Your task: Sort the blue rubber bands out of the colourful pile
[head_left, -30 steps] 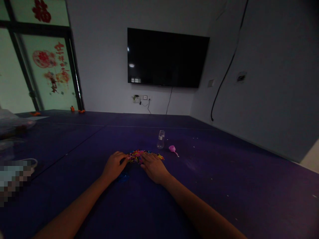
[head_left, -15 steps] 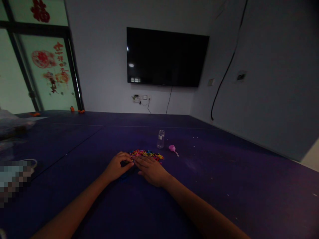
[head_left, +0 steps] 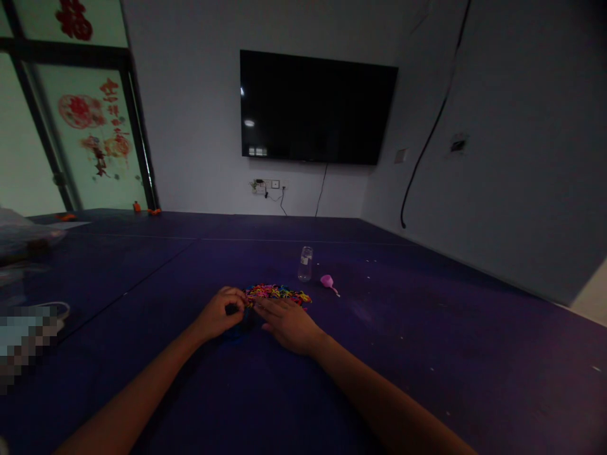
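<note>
A heap of small multicoloured bands (head_left: 275, 291), thin and loop-like, lies on the dark purple surface just beyond my hands. At the heap's left edge is my left hand (head_left: 222, 314), its thumb and fingers curled together in a pinch. Whatever it grips is too small to make out. My right hand (head_left: 290, 327) rests flat with fingers stretched out over the near side of the heap, hiding part of it. Behind the heap stands a clear bottle (head_left: 305, 264) with a small white label. To its right lies a pink cup-shaped piece (head_left: 327, 281) with a thin tail.
Far left are a clear plastic bag (head_left: 23, 237) and a blurred, pixelated object (head_left: 28, 341) with a white cable. Small white scraps dot the purple surface (head_left: 427, 316) on the right. Orange items (head_left: 137, 206) sit near the door. A television (head_left: 317, 107) hangs on the wall.
My left hand has shifted slightly left, and its thumb has drawn back away from my right hand. The right hand stays on the heap, almost unmoved.
</note>
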Motion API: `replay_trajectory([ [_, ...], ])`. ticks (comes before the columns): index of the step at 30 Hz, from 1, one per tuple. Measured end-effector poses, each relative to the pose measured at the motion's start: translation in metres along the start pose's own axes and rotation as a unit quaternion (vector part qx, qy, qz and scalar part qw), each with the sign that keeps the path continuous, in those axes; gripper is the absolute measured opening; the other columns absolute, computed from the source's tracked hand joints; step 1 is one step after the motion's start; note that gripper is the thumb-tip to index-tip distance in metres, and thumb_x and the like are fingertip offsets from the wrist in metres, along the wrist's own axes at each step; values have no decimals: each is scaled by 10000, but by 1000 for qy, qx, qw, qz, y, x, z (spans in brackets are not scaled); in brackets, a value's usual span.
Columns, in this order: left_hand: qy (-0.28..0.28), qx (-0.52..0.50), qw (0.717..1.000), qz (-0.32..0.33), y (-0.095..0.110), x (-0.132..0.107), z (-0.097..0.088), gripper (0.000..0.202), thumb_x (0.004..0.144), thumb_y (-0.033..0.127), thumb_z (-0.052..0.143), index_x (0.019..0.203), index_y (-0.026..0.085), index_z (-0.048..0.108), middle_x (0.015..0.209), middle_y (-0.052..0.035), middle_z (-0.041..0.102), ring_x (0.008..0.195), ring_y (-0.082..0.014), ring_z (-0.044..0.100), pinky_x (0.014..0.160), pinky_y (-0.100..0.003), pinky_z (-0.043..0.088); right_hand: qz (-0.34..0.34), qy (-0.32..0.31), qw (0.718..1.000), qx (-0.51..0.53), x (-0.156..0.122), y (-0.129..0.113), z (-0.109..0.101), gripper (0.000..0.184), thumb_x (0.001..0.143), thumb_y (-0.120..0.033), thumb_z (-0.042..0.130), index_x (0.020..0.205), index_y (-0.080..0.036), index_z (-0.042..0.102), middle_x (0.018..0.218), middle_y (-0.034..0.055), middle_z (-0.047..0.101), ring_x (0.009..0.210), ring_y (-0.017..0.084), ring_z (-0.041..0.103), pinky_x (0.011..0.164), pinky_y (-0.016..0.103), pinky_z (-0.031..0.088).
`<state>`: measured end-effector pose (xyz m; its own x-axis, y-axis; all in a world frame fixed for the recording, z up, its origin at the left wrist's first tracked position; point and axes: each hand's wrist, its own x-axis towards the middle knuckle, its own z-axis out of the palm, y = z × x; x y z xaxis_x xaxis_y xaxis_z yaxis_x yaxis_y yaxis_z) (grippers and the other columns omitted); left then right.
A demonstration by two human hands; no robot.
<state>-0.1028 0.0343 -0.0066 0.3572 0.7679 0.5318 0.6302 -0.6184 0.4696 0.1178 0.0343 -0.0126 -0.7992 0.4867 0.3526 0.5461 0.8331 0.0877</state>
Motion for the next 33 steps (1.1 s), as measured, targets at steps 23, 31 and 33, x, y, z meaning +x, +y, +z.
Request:
replay_trajectory([
  [23, 121, -17, 992, -34, -5, -4, 8, 302, 844, 295, 404, 650, 207, 619, 799, -33, 654, 839, -193, 563, 806, -345, 438, 183, 48, 981, 50, -4, 19, 5, 309, 855, -142, 426, 1050, -213, 656, 1161, 67, 613, 1098, 211, 521, 939, 357, 378],
  [31, 111, -31, 992, -42, -2, -2, 14, 382, 896, 384, 369, 698, 202, 641, 798, -36, 658, 839, -192, 572, 825, -346, 442, 137, 45, 989, 41, -3, 16, 5, 340, 879, -164, 390, 1145, -176, 601, 1211, 78, 583, 1150, 210, 477, 972, 374, 356],
  [33, 113, -32, 992, -49, -2, -2, 14, 397, 899, 399, 359, 699, 205, 642, 792, -36, 660, 839, -194, 576, 833, -350, 443, 131, 31, 990, 37, -2, 17, 8, 347, 874, -170, 391, 1153, -167, 597, 1250, 84, 561, 1186, 219, 454, 997, 389, 343],
])
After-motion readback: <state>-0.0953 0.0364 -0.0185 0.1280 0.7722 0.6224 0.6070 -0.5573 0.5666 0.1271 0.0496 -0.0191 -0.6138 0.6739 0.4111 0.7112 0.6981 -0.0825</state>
